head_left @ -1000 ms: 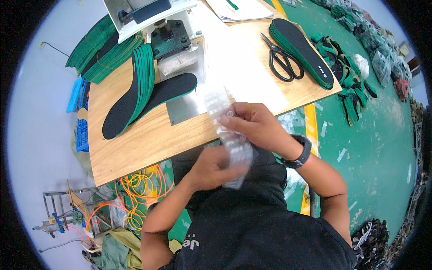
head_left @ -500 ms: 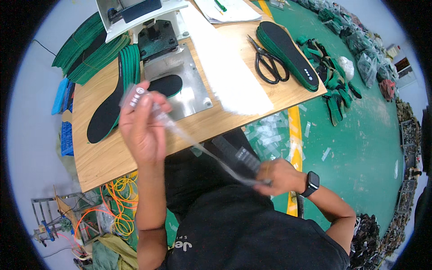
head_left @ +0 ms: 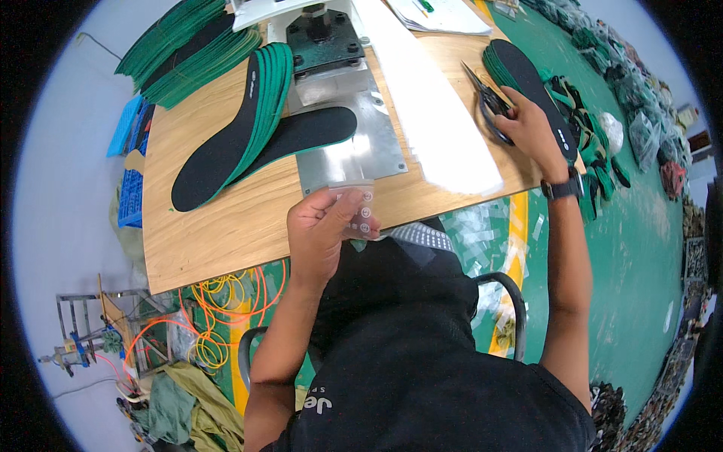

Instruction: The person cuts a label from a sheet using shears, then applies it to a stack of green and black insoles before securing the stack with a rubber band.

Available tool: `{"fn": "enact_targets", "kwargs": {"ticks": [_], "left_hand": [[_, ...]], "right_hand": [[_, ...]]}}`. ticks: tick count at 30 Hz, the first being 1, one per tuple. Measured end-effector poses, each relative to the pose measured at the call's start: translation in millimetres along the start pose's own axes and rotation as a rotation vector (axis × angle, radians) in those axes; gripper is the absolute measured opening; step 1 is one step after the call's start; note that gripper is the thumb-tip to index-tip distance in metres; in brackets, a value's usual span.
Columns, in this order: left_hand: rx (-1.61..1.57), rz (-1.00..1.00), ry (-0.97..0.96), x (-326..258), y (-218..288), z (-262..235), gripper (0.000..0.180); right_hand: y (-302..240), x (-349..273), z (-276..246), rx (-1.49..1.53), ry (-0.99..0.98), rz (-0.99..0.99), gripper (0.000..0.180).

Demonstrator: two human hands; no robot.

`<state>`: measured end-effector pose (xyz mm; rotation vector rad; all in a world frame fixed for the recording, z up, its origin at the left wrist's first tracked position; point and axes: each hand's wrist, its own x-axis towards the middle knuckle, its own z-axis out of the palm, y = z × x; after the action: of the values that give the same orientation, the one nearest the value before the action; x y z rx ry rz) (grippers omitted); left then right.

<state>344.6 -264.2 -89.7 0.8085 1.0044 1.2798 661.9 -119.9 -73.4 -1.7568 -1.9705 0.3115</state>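
My left hand [head_left: 320, 233] is closed at the table's front edge, pinching a clear film strip [head_left: 364, 218] with small white printed marks. More of the printed film [head_left: 420, 236] lies over my lap. At the right of the table, my right hand [head_left: 527, 129] has its fingers on the black-handled scissors [head_left: 488, 104], whose blades point away from me. Beside it lies a stack of black insoles with green edges [head_left: 531, 83]. One black insole [head_left: 320, 129] rests partly on the metal plate [head_left: 361, 154], its other end beneath a leaning group of insoles [head_left: 218, 169].
A press machine [head_left: 324, 41] stands behind the plate. Across the wooden table [head_left: 218, 245] runs a white sheet [head_left: 444, 143]. Tall insole bundles [head_left: 181, 56] sit at the far left, papers [head_left: 444, 16] at the back. Film scraps [head_left: 478, 233] and orange and yellow hoses [head_left: 215, 320] lie on the floor.
My right hand has left the film and reached forward to the scissors. My left hand has come down to the table's edge, keeping the film. The whole view has shifted.
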Motion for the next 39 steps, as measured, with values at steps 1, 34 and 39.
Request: {"fn": "enact_targets", "kwargs": {"ticks": [1, 34, 39], "left_hand": [[-0.037, -0.002, 0.024, 1, -1, -1, 0.021], [0.044, 0.008, -0.032, 8, 5, -9, 0.009], [0.088, 0.035, -0.028, 7, 2, -7, 0.010]], "right_hand": [[-9, -6, -4, 0.114, -0.032, 0.092, 0.061], [-92, -97, 2, 0.752, -1.088, -0.100, 0.106], [-93, -100, 4, 0.773, -1.090, -0.081, 0.107]]}}
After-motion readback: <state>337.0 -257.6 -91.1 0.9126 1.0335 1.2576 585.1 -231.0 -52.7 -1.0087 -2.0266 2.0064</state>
